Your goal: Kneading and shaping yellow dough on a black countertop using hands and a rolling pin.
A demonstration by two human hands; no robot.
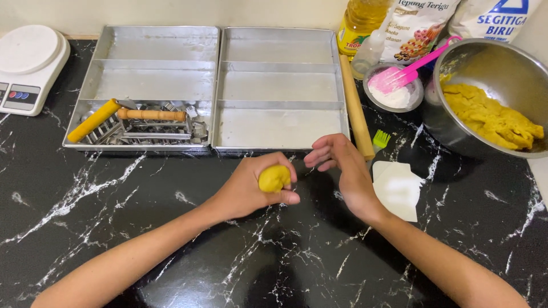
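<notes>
Head view: left hand (251,185) has its fingers curled tight around a yellow ball of dough (274,178), cupping it just above the black marble-veined counter (114,228), mid-counter near the front edge of the trays. Right hand (342,165) sits just beside it, fingers apart and loose, holding nothing, palm turned toward the ball as if to shape it. Two divided metal baking trays (279,85) line the back edge; the left one stores cutters and a yellow-handled tool (94,120). A wooden rolling pin (355,108) leans beside the trays. A steel bowl of yellow dough (491,114) stands at the right edge, within reach.
</notes>
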